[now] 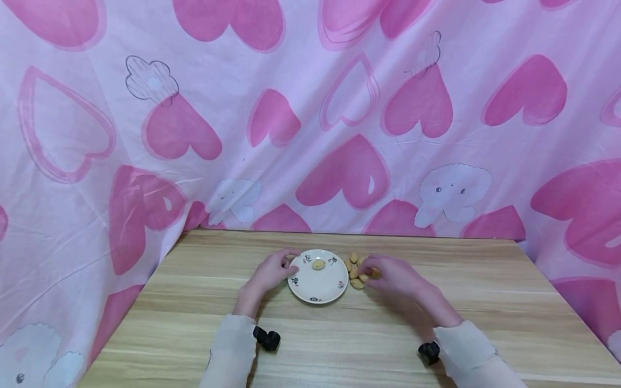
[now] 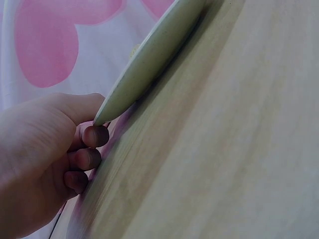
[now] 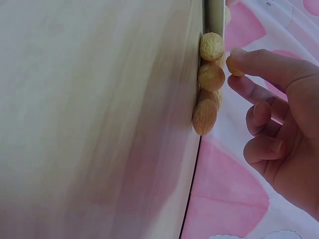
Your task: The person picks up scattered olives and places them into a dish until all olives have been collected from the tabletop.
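A round white plate with small dark and red marks around its rim lies on the table. One tan walnut sits toward its far side. At the plate's left edge my left hand pinches the rim, thumb above and curled fingers at the edge below, as the left wrist view shows. Beside the plate's right edge several walnuts lie in a close heap. Over this heap, my right hand pinches one walnut between thumb and index finger; its other fingers are loosely curled.
The wood-grain table ends at the back against a pink and white curtain printed with hearts. More curtain hangs at both sides. A small black camera is strapped at each wrist.
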`<state>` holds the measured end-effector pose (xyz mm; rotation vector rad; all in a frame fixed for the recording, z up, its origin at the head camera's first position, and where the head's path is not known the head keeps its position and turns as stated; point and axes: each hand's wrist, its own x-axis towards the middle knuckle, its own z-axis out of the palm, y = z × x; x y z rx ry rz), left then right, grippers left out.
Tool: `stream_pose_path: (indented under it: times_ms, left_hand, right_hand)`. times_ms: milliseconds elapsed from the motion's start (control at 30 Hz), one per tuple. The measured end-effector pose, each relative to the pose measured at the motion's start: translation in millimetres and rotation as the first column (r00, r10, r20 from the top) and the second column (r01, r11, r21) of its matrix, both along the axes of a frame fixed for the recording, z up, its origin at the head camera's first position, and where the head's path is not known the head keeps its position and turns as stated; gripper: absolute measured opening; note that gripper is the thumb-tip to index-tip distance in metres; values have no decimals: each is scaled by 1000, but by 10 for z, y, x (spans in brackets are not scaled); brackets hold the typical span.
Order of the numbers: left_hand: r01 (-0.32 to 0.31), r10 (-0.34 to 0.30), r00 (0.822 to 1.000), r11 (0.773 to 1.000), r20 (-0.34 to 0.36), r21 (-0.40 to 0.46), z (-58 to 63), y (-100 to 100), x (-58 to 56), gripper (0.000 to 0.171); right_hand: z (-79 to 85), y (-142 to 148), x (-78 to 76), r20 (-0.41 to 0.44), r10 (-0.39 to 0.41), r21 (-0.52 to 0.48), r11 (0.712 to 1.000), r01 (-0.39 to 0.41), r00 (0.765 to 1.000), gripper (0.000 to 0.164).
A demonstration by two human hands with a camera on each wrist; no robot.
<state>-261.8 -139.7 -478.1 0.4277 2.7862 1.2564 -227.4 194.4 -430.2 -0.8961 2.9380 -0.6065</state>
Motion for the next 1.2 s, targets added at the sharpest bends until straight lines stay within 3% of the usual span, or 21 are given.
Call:
stream_pose_path:
  times_ms: [833, 1200]
  left_hand:
    - [-11, 11, 1000, 1000, -6, 2, -14, 6, -4, 42]
    - [-9, 9, 1000, 1000, -7, -6, -12, 3, -9, 41]
  right_hand:
    - [98, -264, -178, 17, 53, -2, 999, -53, 998, 23]
    - [44, -438, -284, 71, 8, -11, 1000, -7, 997, 23]
